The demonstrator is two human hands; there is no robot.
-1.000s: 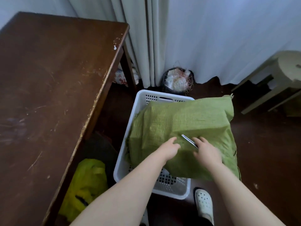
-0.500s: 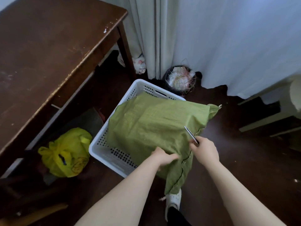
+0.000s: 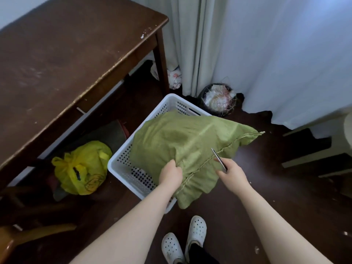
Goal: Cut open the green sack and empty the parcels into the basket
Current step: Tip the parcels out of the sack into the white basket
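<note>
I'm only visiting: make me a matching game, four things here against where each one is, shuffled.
1 green woven sack
2 yellow plastic bag
3 round black wastebin
4 thin metal blade

a under the brown wooden table
b in the right hand
c on the white plastic basket
d beside the pale curtain

Pairs: 1-c, 2-a, 3-d, 4-b

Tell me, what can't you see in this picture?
In the head view:
1. The parcels: hidden inside the woven green sack.
2. The white perforated plastic basket's inside: covered by the sack.
3. The thin metal blade's handle: wrapped by the right hand, so knife or scissors is unclear.
4. The pale stool: cut off by the right edge.
</note>
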